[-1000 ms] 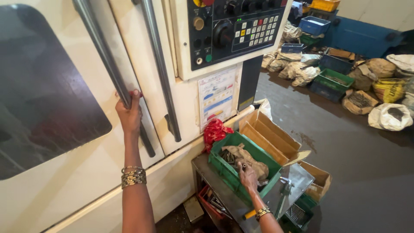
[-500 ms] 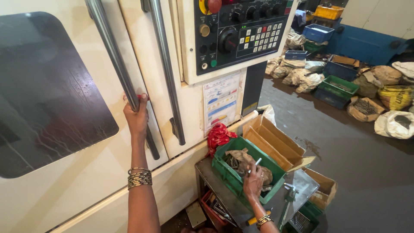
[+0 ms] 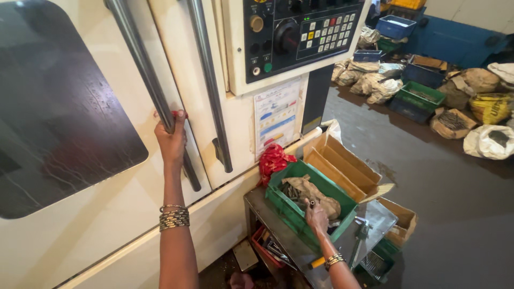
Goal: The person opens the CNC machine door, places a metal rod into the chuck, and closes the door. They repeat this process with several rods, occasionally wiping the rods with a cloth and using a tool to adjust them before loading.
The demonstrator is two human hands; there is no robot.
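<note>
A workshop with a dark concrete floor (image 3: 439, 192) lay behind the work, with sacks (image 3: 484, 142) and blue and green crates (image 3: 423, 96) heaped along the far wall. A cream-coloured machine filled the left of the view, its door (image 3: 80, 214) set with a dark window (image 3: 59, 107) and its control panel (image 3: 300, 37) full of knobs and keys.

Compared with a second before, the left hand (image 3: 171, 140) had stayed on the long metal door handle (image 3: 152, 91), fingers wrapped shut around the bar, bangles at the wrist; the view had shifted so that hand and handle sat a little lower and farther right in the picture. The right hand (image 3: 317, 215) had lifted slightly out of the green bin (image 3: 300, 214), where earlier it lay down among the contents. It now pinched a small metal part (image 3: 311, 203) between fingertips, held just above the crumpled brown sack (image 3: 308, 190) inside the bin.

The bin rested on a low metal stand (image 3: 267, 214) just beside the machine. A red cloth (image 3: 273, 160) hung near the bin's back corner, and an open cardboard box (image 3: 342, 166) stood touching the bin on its far side. A second small carton (image 3: 401, 219) sat near the stand's outer edge.
</note>
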